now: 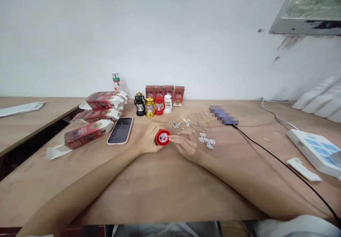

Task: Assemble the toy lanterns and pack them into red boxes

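My left hand (149,138) is wrapped round a small red lantern (158,143), its round end tipped up towards me. Inside the red rim shows a white disc with a red and dark picture. The fingertips of my right hand (186,145) meet the right side of that rim, index finger stretched towards it and the other fingers bent; anything pinched there is too small to tell. Behind my hands stand a black lantern (139,104), a gold lantern (150,108), another red lantern (159,107) and a white lantern (167,104).
Button cells (176,125), thin metal pieces (204,126) and small white parts (206,140) lie beyond my right hand. To the left are a phone (120,131) and red boxes (86,134). A cable (266,150) crosses the right side near a white device (314,150).
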A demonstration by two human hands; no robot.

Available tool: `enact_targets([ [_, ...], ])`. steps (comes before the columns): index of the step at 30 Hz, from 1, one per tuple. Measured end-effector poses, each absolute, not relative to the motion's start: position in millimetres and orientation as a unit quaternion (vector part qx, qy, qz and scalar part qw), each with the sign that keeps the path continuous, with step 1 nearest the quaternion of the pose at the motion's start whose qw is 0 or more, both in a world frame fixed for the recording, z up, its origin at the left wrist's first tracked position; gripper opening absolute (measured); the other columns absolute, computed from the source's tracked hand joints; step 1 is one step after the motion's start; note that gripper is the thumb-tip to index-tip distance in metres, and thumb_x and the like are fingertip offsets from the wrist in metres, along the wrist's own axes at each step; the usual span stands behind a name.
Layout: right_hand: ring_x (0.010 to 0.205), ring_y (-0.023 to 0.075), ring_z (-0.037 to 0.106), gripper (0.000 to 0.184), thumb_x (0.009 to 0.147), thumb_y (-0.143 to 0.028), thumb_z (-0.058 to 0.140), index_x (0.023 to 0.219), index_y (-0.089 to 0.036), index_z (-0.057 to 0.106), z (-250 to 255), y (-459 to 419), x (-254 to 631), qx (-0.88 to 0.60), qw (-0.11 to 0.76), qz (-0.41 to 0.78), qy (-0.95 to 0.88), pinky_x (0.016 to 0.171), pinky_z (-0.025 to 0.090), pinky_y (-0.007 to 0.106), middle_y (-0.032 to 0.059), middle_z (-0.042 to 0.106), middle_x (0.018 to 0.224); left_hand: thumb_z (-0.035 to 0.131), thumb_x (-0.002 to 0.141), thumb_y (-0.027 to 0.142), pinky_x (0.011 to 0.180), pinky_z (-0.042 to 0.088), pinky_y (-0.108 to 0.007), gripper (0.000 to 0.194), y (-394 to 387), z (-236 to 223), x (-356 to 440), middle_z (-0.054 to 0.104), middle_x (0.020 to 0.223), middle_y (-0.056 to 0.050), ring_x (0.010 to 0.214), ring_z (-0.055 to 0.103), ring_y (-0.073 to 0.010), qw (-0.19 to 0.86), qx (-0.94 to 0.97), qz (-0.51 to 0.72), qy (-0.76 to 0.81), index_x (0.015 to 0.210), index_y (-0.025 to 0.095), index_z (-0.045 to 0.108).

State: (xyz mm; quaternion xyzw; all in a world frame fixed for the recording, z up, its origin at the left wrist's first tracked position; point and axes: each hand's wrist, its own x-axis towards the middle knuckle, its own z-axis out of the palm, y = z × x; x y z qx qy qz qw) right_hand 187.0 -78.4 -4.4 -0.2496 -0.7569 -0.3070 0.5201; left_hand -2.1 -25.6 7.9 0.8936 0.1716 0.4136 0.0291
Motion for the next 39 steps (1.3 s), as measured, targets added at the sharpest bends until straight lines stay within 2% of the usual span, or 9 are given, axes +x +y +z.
enact_targets([
  [6,0.073,0.0133,0.059,0.022,0.084,-0.006,0.057,0.09,-0.027,0.06,-3.4,-82.9,171.5,-0.25,0.539,-0.298,-0.747,0.077,0.039,0.031,-0.0073,0.073,0.077,0.063,0.073,0.03,0.079,0.049,-0.035,0.03,-27.7,8.2,-1.9,0.056,0.094,-0.008,0.091,0.057,-0.0216,0.032,0.905,0.393,0.16,0.096,0.019,0.049],
  [13,0.071,0.0128,0.058,0.022,0.086,-0.003,0.051,0.084,-0.025,0.058,-4.9,-80.4,169.8,-0.256,0.539,-0.274,-0.754,0.076,0.038,0.031,-0.006,0.073,0.078,0.06,0.078,0.031,0.072,0.048,-0.033,0.025,-22.5,4.5,-2.5,0.056,0.093,-0.006,0.086,0.056,-0.0198,0.028,0.906,0.394,0.155,0.093,0.02,0.045],
  [19,0.073,0.0135,0.058,0.023,0.086,-0.004,0.048,0.088,-0.025,0.056,-6.4,-80.0,169.0,-0.264,0.539,-0.241,-0.763,0.075,0.039,0.031,-0.0049,0.073,0.078,0.06,0.078,0.027,0.072,0.048,-0.032,0.025,-17.5,-2.1,-4.2,0.053,0.094,-0.006,0.087,0.056,-0.0196,0.036,0.898,0.397,0.186,0.096,0.02,0.044],
  [25,0.081,0.0181,0.061,0.023,0.087,-0.007,0.039,0.094,-0.023,0.054,-10.2,-67.4,185.3,-0.352,0.554,-0.192,-0.73,0.075,0.043,0.035,0.0038,0.07,0.089,0.067,0.071,0.032,0.076,0.047,-0.035,0.035,-20.5,2.3,-4.9,0.048,0.097,-0.006,0.092,0.053,-0.0217,0.051,0.892,0.405,0.195,0.093,0.02,0.042],
  [29,0.079,0.0225,0.058,0.023,0.08,-0.006,0.04,0.089,-0.02,0.056,-13.2,-51.2,213.3,-0.457,0.463,-0.202,-0.732,0.075,0.04,0.037,0.0066,0.068,0.084,0.068,0.067,0.035,0.081,0.044,-0.038,0.039,-25.9,7.6,-6.2,0.048,0.1,-0.007,0.1,0.05,-0.0247,0.063,0.909,0.36,0.202,0.092,0.02,0.043],
  [33,0.092,0.0264,0.055,0.028,0.072,-0.006,0.047,0.096,-0.016,0.058,-13.8,-44.7,228.4,-0.529,0.33,-0.197,-0.756,0.082,0.036,0.038,0.0086,0.069,0.086,0.072,0.062,0.037,0.087,0.041,-0.044,0.048,-26.7,8.3,-6.4,0.047,0.105,-0.008,0.102,0.049,-0.027,0.064,0.906,0.352,0.225,0.097,0.02,0.044],
  [36,0.103,0.0283,0.051,0.034,0.07,-0.006,0.05,0.102,-0.014,0.058,-13.3,-44.7,228.5,-0.543,0.261,-0.216,-0.769,0.087,0.033,0.038,0.011,0.07,0.091,0.071,0.062,0.038,0.09,0.042,-0.046,0.057,-24.3,6.1,-5.8,0.045,0.111,-0.01,0.107,0.048,-0.0284,0.084,0.906,0.361,0.205,0.109,0.019,0.044],
  [39,0.105,0.0286,0.051,0.031,0.073,-0.006,0.051,0.102,-0.015,0.059,-14.1,-43.0,227.2,-0.554,0.244,-0.219,-0.765,0.087,0.033,0.038,0.0117,0.07,0.092,0.072,0.062,0.034,0.097,0.04,-0.048,0.071,-22.8,4.6,-5.4,0.042,0.121,-0.013,0.115,0.045,-0.0301,0.116,0.907,0.36,0.187,0.123,0.02,0.039],
])
